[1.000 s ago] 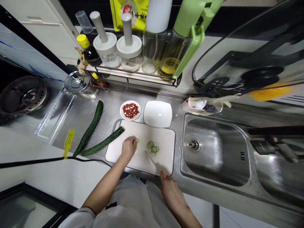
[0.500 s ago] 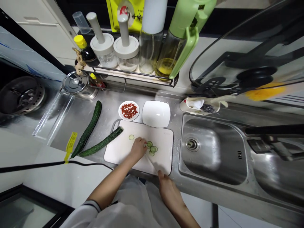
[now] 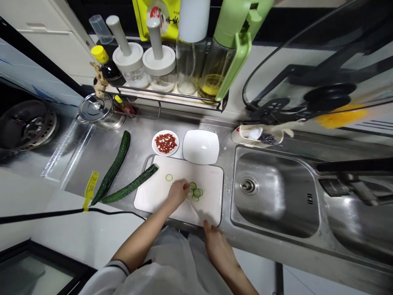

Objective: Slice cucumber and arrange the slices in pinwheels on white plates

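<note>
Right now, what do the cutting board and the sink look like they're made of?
The cutting board looks like matte white plastic: smooth, even colour, rounded corners, though the look leaves it open. The sink looks like brushed stainless steel: grey, with soft reflections and a metal drain.

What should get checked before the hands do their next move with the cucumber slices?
1. Left hand at the cucumber slices: ok.
2. Right hand gripping the knife: ok.
3. Fingers clear of the blade: cannot tell, they are very close.
4. Cutting board flat on the counter: ok.
5. One stray slice lies apart from the pile: not ok.
6. White dish empty: ok.
</note>
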